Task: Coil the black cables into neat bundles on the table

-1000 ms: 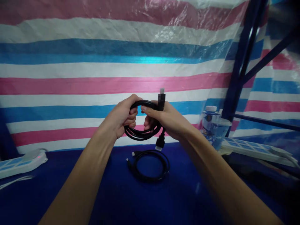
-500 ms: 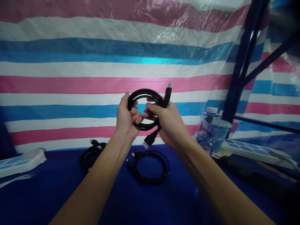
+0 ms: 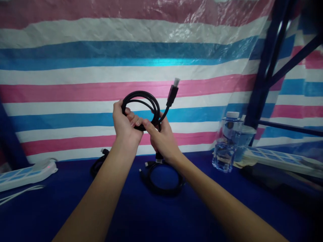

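Both my hands hold a coiled black cable up in front of the striped tarp. My left hand grips the left side of the coil. My right hand pinches the coil's lower right part, with its index finger laid across the bundle. One plug end with a silver tip sticks up to the right of the coil. The other plug hangs behind my right hand, mostly hidden.
A second coiled black cable lies on the blue surface below my hands, a third cable left of it. A white power strip sits far left. A water bottle and another power strip stand right, by a blue rack post.
My hands have shifted left and a little up with the coil. The upper plug now tilts further right. The right index finger has come across the bundle.
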A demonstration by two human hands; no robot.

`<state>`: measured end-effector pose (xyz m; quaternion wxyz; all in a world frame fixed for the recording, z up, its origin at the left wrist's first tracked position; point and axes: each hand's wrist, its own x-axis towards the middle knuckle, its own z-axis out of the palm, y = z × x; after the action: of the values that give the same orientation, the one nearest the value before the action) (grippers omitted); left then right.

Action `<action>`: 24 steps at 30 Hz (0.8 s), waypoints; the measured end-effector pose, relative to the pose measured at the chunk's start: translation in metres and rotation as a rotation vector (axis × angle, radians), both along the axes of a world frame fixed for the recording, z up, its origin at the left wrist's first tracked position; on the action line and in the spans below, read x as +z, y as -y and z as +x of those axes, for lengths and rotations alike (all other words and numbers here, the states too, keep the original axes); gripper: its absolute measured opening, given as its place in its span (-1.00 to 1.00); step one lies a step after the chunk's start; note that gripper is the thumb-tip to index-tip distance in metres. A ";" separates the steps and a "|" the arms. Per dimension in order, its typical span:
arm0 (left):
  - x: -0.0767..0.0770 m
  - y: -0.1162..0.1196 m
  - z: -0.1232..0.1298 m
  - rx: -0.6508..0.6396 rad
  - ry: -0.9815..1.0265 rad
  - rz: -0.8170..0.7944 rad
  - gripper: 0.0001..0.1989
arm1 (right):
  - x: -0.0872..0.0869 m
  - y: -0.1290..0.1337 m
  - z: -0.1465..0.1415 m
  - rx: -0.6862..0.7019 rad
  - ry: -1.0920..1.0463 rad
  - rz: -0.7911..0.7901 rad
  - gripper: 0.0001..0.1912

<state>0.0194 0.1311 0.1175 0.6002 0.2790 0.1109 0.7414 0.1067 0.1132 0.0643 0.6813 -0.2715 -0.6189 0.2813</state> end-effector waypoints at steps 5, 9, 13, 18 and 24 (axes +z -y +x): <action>-0.009 0.007 0.018 -0.062 -0.080 0.118 -0.57 | -0.001 -0.010 0.005 -0.137 -0.169 0.021 -0.83; -0.008 0.013 0.024 -0.136 -0.402 0.276 -0.54 | 0.012 -0.015 0.033 -0.247 -0.148 -0.022 -0.90; 0.001 0.013 0.008 -0.187 -0.737 0.297 -0.77 | 0.023 -0.012 0.056 -0.372 0.297 0.096 -0.83; 0.001 0.017 -0.001 -0.097 -0.928 0.375 -0.79 | 0.032 -0.003 0.065 -0.384 0.569 0.171 -0.91; -0.002 0.023 0.003 -0.195 -0.974 0.354 -0.77 | 0.041 0.011 0.074 -0.324 0.554 0.210 -0.79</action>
<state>0.0228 0.1080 0.1155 0.4892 0.6972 0.2236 0.4739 0.1808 0.1019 0.1056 0.5475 -0.3608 -0.7548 0.0197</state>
